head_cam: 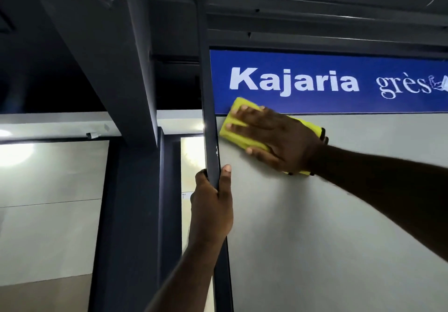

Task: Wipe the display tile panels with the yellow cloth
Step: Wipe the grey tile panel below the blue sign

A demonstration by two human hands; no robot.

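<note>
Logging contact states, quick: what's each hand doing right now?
Left hand: closed, gripping the dark frame at the panel's edge.
Right hand: open, flat fingers pressing the yellow cloth on the tile panel.

Yellow cloth (238, 132); pale grey tile panel (315, 226); blue sign (315, 103), white lettering; dark grey frame (211, 127).

2 bare forearms are seen, ending in the left hand (213, 205) and the right hand (278, 139). 1 thin dark band (324, 135) is worn round the right wrist.
</note>
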